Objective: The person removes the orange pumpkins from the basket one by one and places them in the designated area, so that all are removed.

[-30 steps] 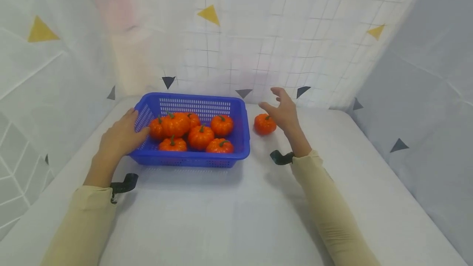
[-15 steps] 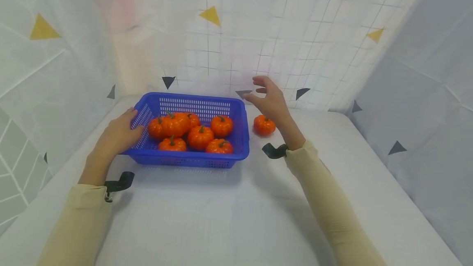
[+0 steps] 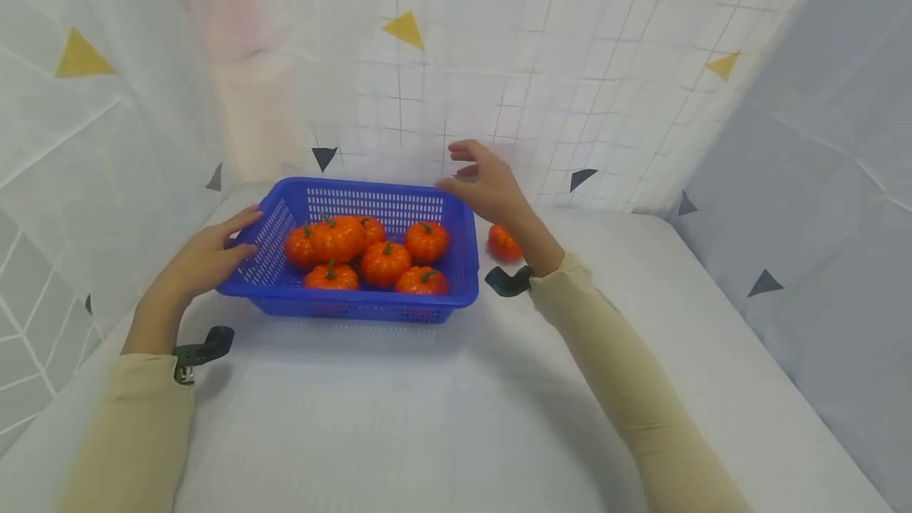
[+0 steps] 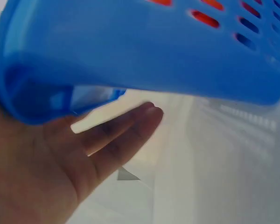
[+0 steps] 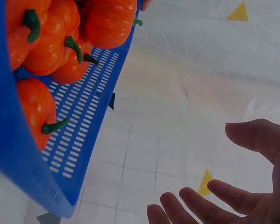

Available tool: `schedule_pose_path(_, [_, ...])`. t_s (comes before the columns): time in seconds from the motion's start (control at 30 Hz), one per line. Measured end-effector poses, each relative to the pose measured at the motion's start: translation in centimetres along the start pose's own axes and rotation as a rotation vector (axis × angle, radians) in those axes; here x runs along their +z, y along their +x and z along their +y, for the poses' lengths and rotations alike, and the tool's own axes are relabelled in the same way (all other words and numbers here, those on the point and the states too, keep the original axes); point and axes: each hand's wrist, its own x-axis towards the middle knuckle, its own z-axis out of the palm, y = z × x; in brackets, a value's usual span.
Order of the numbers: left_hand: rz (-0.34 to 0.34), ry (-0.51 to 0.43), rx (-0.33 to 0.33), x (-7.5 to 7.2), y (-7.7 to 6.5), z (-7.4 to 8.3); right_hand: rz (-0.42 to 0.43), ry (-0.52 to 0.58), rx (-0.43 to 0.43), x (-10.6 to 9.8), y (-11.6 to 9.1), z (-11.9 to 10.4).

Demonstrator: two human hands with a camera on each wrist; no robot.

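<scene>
A blue plastic basket (image 3: 356, 297) holds several small orange pumpkins (image 3: 385, 264) with green stems. At its left end my left hand (image 3: 207, 257) lies against the rim, thumb and fingers spread. The left wrist view shows that palm (image 4: 42, 172) beside the basket wall, its fingers extended. My right hand (image 3: 488, 184) hovers near the basket's back right corner, its fingers loosely bent and holding nothing. Another pumpkin (image 3: 502, 242) sits on the table just right of the basket, partly hidden by my right forearm. In the right wrist view, the basket pumpkins (image 5: 35, 109) appear at upper left.
A white-covered table (image 3: 356, 418) carries the basket. White sheets hang behind and at both sides, with grid lines and yellow triangles (image 3: 404, 28) and dark triangles (image 3: 765, 283). Each wrist wears a dark strap mount (image 3: 509, 281).
My right hand has moved left, from above the lone pumpkin to the basket's back right corner. My left hand has slid left and outward along the rim. The pumpkins have stayed put.
</scene>
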Motion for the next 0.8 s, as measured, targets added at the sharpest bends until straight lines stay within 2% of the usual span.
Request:
schedule_pose_path(0.27, [0.001,-0.179,0.028,0.8,0.8,-1.0,-0.108,-0.092,-0.059,1.5,1.4,-1.8])
schedule_pose_path(0.37, [-0.004,-0.212,0.049,1.0,0.8,-1.3,-0.14,-0.108,-0.074,2.2,1.8,-2.2])
schedule_pose_path(0.47, [-0.011,-0.185,0.075,0.8,0.5,-1.1,-0.175,-0.124,-0.074,2.9,2.0,-2.4])
schedule_pose_path(0.63, [0.0,-0.099,0.082,0.3,-0.2,-0.6,-0.225,-0.126,-0.094,3.8,2.4,-2.2])
schedule_pose_path(0.8, [0.034,-0.113,0.113,0.3,0.1,-0.9,-0.272,-0.098,-0.131,4.5,3.0,-2.5])
